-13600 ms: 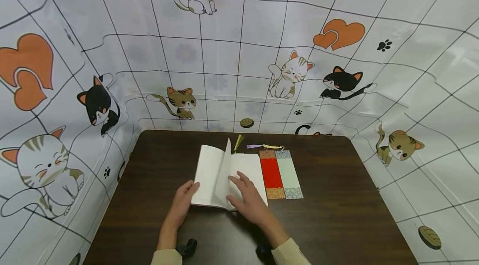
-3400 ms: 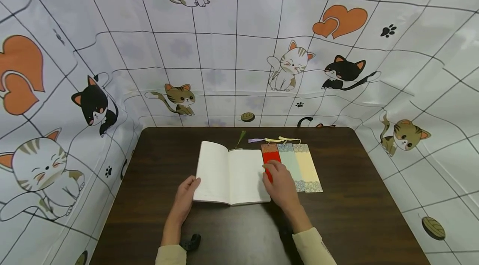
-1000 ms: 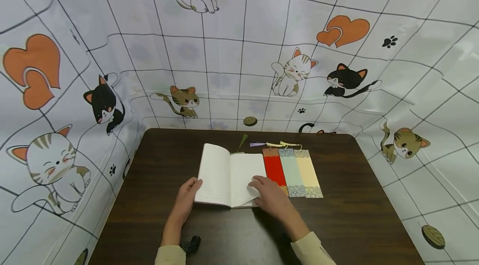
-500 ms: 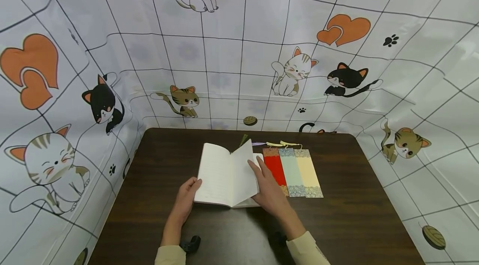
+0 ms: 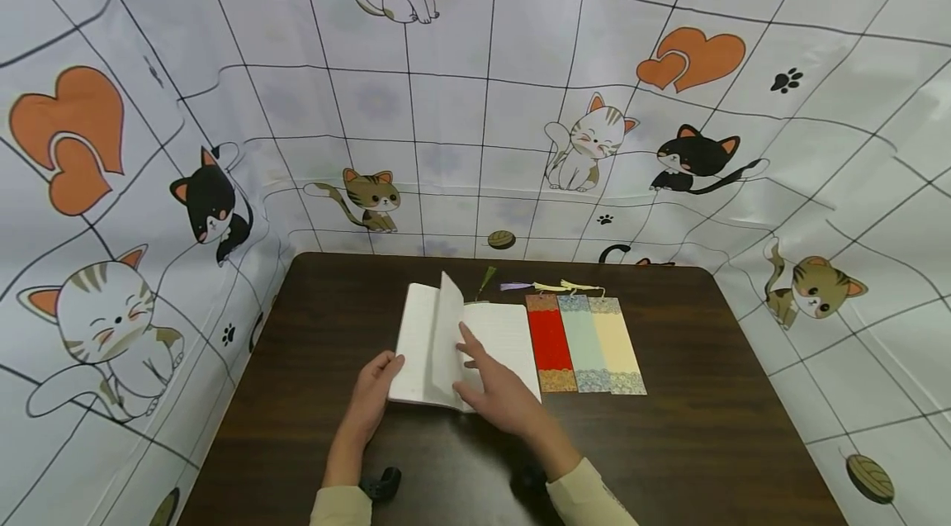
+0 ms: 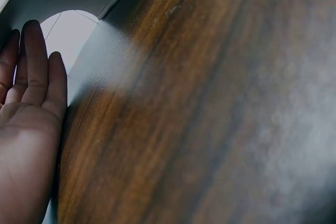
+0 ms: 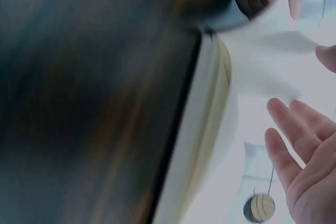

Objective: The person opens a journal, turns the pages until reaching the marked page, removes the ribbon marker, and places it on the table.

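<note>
An open notebook (image 5: 505, 336) with white pages lies on the dark wooden table. My left hand (image 5: 371, 394) grips its left edge, thumb on the page and fingers underneath. One leaf (image 5: 447, 336) stands up near the spine, leaning left. Fingers of my right hand (image 5: 501, 394) are spread and straight against that leaf's right side, palm over the right page. In the right wrist view the notebook's page edges (image 7: 212, 98) show beside the right hand (image 7: 312, 156). Right of the notebook lie a red bookmark (image 5: 551, 340), a pale green bookmark (image 5: 584, 340) and a pale yellow bookmark (image 5: 617, 344).
Purple (image 5: 515, 286) and yellow tassels (image 5: 579, 286) extend behind the bookmarks. A green tassel (image 5: 486, 278) pokes out past the notebook's top edge. The table (image 5: 691, 427) is backed by a cat-printed curtain (image 5: 446, 113). A black band (image 5: 385, 485) is on the left wrist.
The right hand moved from the red bookmark to the notebook, lifted a right-hand leaf and swung it left. Since the oldest frame, the yellow bookmark has appeared beside the others. The left hand kept its grip.
</note>
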A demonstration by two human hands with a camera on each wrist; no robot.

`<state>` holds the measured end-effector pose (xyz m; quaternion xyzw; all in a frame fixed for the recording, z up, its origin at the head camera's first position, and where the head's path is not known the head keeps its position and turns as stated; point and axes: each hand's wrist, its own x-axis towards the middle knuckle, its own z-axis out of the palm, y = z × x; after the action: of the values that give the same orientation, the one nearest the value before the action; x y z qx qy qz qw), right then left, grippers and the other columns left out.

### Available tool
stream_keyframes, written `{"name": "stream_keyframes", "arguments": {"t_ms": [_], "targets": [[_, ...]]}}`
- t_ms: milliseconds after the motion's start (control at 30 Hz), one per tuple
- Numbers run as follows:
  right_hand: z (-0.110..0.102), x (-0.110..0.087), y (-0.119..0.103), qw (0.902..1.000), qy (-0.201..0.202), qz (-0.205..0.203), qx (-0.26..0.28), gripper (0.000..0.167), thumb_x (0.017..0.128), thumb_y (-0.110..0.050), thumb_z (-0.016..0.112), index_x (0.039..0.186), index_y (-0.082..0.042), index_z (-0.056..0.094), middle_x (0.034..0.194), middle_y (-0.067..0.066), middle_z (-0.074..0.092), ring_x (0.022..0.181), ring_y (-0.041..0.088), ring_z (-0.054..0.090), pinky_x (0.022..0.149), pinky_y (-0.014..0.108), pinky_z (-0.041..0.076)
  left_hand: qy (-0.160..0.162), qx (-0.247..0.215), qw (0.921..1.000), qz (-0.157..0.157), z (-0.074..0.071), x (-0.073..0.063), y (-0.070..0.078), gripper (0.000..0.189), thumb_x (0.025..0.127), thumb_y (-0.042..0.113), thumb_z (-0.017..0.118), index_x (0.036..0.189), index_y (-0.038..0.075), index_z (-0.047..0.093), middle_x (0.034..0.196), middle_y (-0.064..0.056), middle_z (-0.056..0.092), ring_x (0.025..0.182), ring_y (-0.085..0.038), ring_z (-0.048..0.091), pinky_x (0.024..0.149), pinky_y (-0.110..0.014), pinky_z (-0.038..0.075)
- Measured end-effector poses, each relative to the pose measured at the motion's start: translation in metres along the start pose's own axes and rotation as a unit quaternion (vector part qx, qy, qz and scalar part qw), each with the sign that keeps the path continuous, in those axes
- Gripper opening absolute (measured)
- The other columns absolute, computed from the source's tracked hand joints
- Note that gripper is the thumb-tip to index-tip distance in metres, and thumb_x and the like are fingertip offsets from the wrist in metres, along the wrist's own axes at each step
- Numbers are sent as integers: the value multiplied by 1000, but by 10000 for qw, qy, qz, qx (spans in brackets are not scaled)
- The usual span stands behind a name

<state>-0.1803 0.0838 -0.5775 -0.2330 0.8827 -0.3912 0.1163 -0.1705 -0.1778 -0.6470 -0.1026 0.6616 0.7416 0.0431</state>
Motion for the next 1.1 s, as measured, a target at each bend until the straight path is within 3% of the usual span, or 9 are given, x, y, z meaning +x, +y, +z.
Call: {"name": "stream_keyframes", "arguments": {"t_ms": [200, 400, 600, 700, 833, 967, 1100], "targets": [[15, 1, -7, 9955, -470, -278, -769, 72, 107, -38, 66, 170, -36, 30, 168, -5, 47, 147, 20, 56, 120, 48, 46, -117, -111, 9999, 8, 1, 0, 1, 33, 114, 32, 55, 107, -1, 60, 92, -7, 68, 82, -18, 65, 73, -30, 54], [20, 2, -8, 9872, -434, -617, -1408, 47, 108, -36, 65, 155, -33, 58, 166, -3, 50, 148, 22, 55, 119, 48, 47, -159, -98, 9998, 66, -1, 0, 2, 44, 116, 36, 49, 127, -4, 62, 106, -6, 69, 94, -14, 65, 82, -27, 55], [23, 1, -7, 9847, -446, -641, -1560, 41, 108, -37, 65, 150, -34, 64, 167, -2, 49, 147, 22, 55, 119, 47, 47, -386, -331, 9986, 146, -2, 0, 0, 59, 117, 37, 46, 145, -15, 49, 118, -8, 68, 99, -5, 67, 84, -23, 56], [22, 0, -8, 9841, -430, -660, -1592, 41, 109, -37, 64, 149, -34, 64, 167, -3, 49, 147, 22, 55, 119, 47, 47, -366, -364, 9986, 149, -1, 0, 1, 51, 116, 33, 49, 135, -15, 53, 106, -4, 68, 91, -5, 66, 80, -23, 55], [19, 1, -5, 9879, -464, -586, -1360, 50, 108, -38, 65, 156, -31, 56, 167, -3, 49, 147, 22, 55, 119, 47, 47, -203, -193, 9996, 73, 0, 1, 3, 35, 113, 30, 57, 108, -4, 58, 79, -1, 62, 71, -12, 61, 67, -27, 52], [13, 0, 7, 9920, -389, -239, -1180, 62, 105, -39, 68, 162, -27, 46, 163, -2, 54, 146, 22, 56, 119, 48, 47, -111, -33, 9999, 65, 1, 3, 3, 30, 112, 30, 60, 101, 2, 60, 75, 0, 59, 69, -14, 59, 65, -28, 51], [5, -3, 22, 9853, -445, -15, -1647, 58, 103, -39, 70, 157, -24, 54, 161, 0, 57, 145, 24, 57, 118, 49, 47, -78, 63, 9999, 90, 1, 3, 2, 31, 112, 29, 61, 101, 0, 60, 74, 1, 58, 68, -14, 58, 66, -28, 50]]}}
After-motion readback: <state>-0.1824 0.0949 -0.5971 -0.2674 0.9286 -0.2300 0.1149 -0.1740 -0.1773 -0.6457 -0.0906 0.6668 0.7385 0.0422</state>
